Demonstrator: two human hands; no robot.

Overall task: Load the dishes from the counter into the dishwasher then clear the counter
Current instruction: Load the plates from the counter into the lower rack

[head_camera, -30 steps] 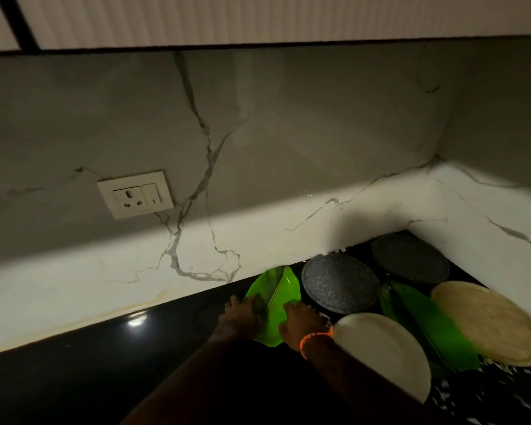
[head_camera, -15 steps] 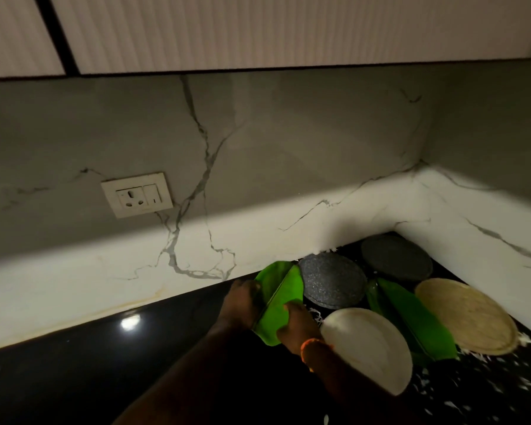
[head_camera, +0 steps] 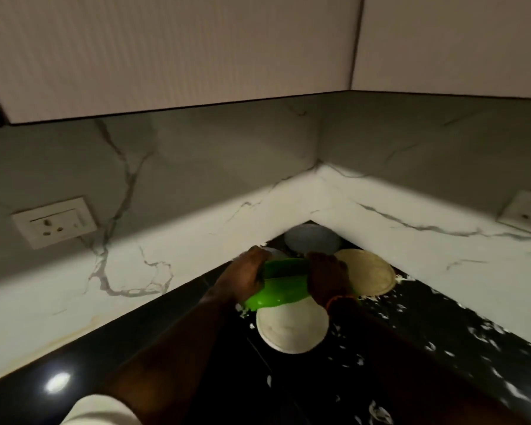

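In the counter's corner both hands hold a green leaf-shaped plate (head_camera: 281, 282) lifted off the black counter (head_camera: 178, 357). My left hand (head_camera: 244, 276) grips its left end and my right hand (head_camera: 327, 279) grips its right end. A cream round plate (head_camera: 292, 329) lies on the counter just below the green one. A tan round plate (head_camera: 370, 276) lies to the right of my right hand. A grey round plate (head_camera: 311, 237) sits at the back in the corner. Another plate is mostly hidden behind my left hand.
White marble backsplash walls (head_camera: 196, 228) close the corner on two sides, with cabinets (head_camera: 166, 50) overhead. Wall sockets sit at left (head_camera: 52, 222) and far right (head_camera: 528, 214). White food scraps (head_camera: 426, 332) are scattered over the counter's right side.
Both hands have closed on the green leaf plate, turned it and raised it over the cream plate. The view has swung left, putting the corner in the middle.
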